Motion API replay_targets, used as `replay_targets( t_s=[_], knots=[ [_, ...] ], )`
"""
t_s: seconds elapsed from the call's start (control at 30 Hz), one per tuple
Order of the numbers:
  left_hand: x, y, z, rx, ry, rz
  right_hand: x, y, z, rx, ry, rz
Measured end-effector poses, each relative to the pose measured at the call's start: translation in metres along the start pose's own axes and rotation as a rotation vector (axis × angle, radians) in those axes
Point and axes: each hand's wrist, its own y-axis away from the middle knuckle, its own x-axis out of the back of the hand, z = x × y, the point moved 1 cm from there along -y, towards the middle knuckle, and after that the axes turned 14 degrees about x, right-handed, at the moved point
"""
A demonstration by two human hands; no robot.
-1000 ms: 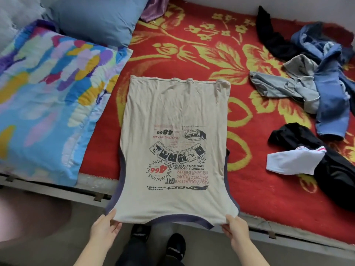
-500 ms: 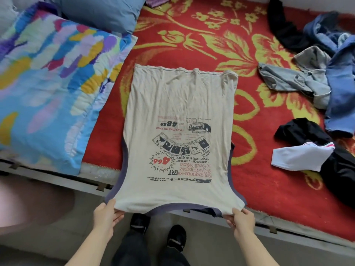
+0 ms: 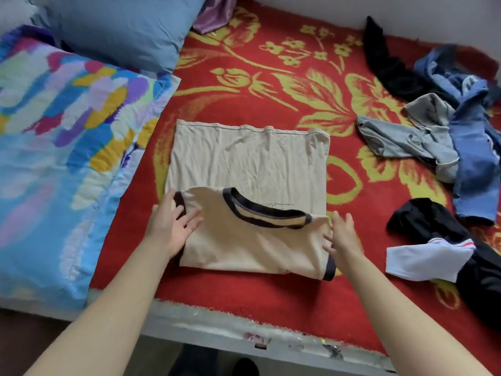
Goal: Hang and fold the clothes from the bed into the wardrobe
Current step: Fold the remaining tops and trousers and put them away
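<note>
T-shirt (image 3: 249,164), beige with dark trim, lies on the red flowered blanket (image 3: 271,297) near the front edge of the bed (image 3: 244,332). It is folded across, so that its upper half lies over its lower half. The dark collar (image 3: 268,213) faces up across the middle of the cloth, and the hem runs straight along the far side. A dark sleeve band shows at the near right corner.

The left hand (image 3: 172,225) rests flat on the shirt's left edge beside the other sleeve band, its fingers (image 3: 191,218) straight and spread, gripping nothing. The right hand (image 3: 344,240) is at the shirt's right edge, fingers (image 3: 337,221) likewise straight and fanned apart — whether they touch the cloth or hover just above it cannot be told.

To the right, apart from the shirt, a black garment (image 3: 423,221) lies with a white cloth (image 3: 425,259) over it. Farther back a grey hoodie (image 3: 406,139) is tangled with a blue garment (image 3: 471,169), and behind them another dark garment (image 3: 390,69) stretches toward the wall.

To the left a bright quilt (image 3: 67,158) — blue, yellow and purple patches — lies along the bed, its edge near the shirt. A blue pillow (image 3: 122,28) overlaps its far end, with a purple cloth (image 3: 214,14) just beside the pillow.
</note>
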Motion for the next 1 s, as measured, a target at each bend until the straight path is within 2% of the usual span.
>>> replay_targets(
  t_s=[0.03, 0.13, 0.2, 0.27, 0.4, 0.5, 0.6, 0.67, 0.77, 0.83, 0.9, 1.0],
  knots=[
    [0.001, -0.010, -0.002, -0.025, -0.195, 0.068, -0.006, -0.001, 0.005, 0.009, 0.070, -0.027],
    [0.031, -0.037, -0.025, -0.082, -0.827, 0.482, -0.014, -0.005, 0.040, -0.029, 0.386, -0.026],
    [0.055, -0.053, -0.038, -0.030, -0.974, 0.642, -0.018, -0.009, 0.067, -0.142, 0.502, 0.038],
    [0.077, -0.065, -0.047, 0.045, -0.956, 0.634, -0.021, -0.009, 0.086, -0.247, 0.545, 0.103],
    [0.099, -0.075, -0.052, -0.061, -1.203, 0.617, -0.019, -0.006, 0.103, -0.313, 0.558, 0.236],
    [0.093, -0.075, -0.045, -0.198, -1.334, 0.744, -0.013, -0.018, 0.099, -0.202, 0.549, 0.267],
    [0.076, -0.077, -0.037, -0.391, -1.406, 0.722, -0.007, -0.034, 0.089, -0.055, 0.523, 0.291],
    [0.063, -0.088, -0.031, -0.512, -1.452, 0.640, -0.004, -0.049, 0.080, 0.030, 0.570, 0.241],
    [0.031, -0.116, -0.015, -0.586, -1.544, 0.526, -0.004, -0.076, 0.076, 0.104, 0.810, 0.043],
    [0.004, -0.137, -0.007, -0.512, -1.558, 0.501, -0.005, -0.091, 0.075, 0.095, 1.006, -0.073],
    [-0.018, -0.155, -0.002, -0.414, -1.664, 0.547, -0.005, -0.100, 0.072, 0.056, 1.160, -0.155],
    [-0.030, -0.168, 0.000, -0.362, -1.789, 0.609, 0.002, -0.111, 0.068, 0.129, 1.123, -0.194]
  ],
)
